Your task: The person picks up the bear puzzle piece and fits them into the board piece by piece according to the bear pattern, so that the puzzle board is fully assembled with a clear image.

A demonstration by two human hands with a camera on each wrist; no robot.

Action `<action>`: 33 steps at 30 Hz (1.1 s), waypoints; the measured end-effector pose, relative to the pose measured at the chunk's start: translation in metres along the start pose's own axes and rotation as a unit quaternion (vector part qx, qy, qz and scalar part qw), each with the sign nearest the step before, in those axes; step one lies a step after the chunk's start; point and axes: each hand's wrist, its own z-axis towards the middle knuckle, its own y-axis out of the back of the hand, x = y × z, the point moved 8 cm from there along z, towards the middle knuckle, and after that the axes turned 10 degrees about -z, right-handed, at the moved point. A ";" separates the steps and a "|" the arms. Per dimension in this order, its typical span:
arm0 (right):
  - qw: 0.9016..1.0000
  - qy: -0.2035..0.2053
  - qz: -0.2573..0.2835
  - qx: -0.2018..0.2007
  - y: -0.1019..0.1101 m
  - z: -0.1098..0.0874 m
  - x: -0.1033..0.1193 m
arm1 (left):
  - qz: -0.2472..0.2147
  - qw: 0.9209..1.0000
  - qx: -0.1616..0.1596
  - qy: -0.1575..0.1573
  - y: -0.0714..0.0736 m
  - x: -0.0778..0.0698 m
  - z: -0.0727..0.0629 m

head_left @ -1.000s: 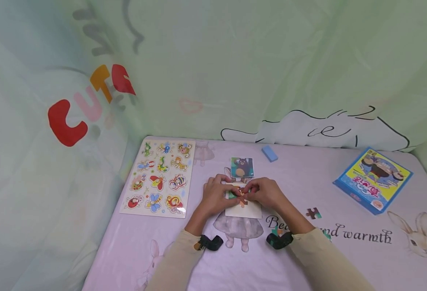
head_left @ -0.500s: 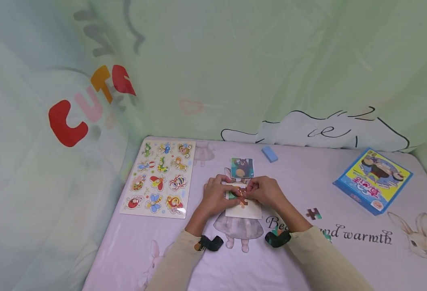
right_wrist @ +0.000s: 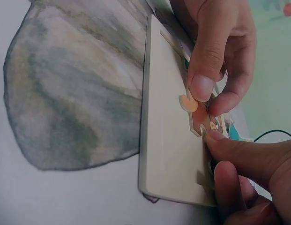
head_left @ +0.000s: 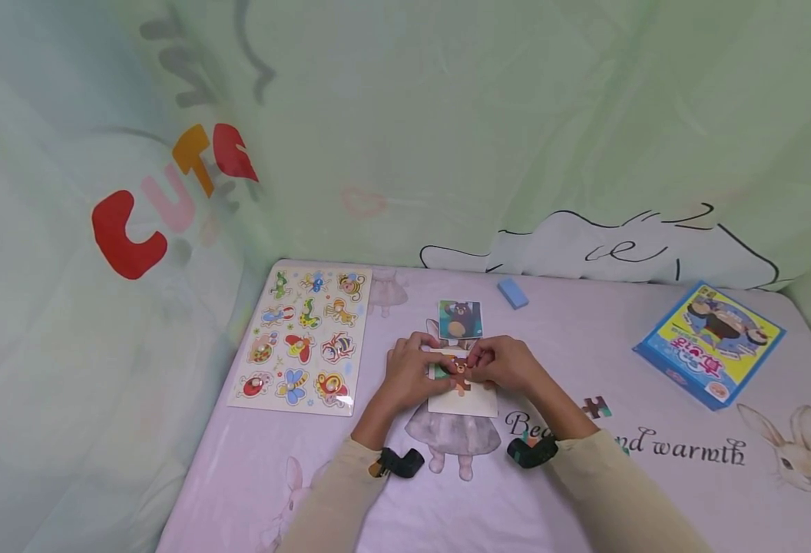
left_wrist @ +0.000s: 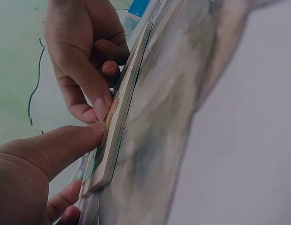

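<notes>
A pale square puzzle board [head_left: 447, 403] lies before me with brown bear jigsaw pieces [head_left: 461, 384] in its recess. My left hand [head_left: 408, 372] comes from the left, with thumb and index finger closed around the pieces in the right wrist view. From the other side my right hand [head_left: 505, 365] pinches at a jigsaw piece [right_wrist: 199, 115] by the bear's face; fingertips mostly cover it. Both thumbs almost meet over the board [left_wrist: 118, 136] in the left wrist view. Just behind lies a square bear picture card [head_left: 460, 319].
Loose jigsaw pieces [head_left: 597, 407] lie right of the board, partly behind my right forearm. A wooden insect peg puzzle [head_left: 291, 334] is on the left. A blue block [head_left: 512, 293] sits at the back, and a blue and yellow box [head_left: 710, 342] at the right.
My right hand has shifted slightly right and its fingers have drawn back a little, so more of the bear's face shows. My left hand stays in place.
</notes>
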 end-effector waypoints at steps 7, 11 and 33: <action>1.000 -0.017 -0.003 -0.010 -0.002 -0.001 0.001 | -0.001 1.000 0.000 -0.002 0.000 0.000 0.000; 1.000 -0.015 -0.011 -0.017 -0.002 -0.005 0.004 | -0.001 1.000 -0.002 0.000 0.000 0.001 0.000; 0.996 -0.001 -0.049 -0.070 0.063 -0.063 -0.040 | -0.003 1.000 -0.007 -0.004 -0.001 0.002 0.000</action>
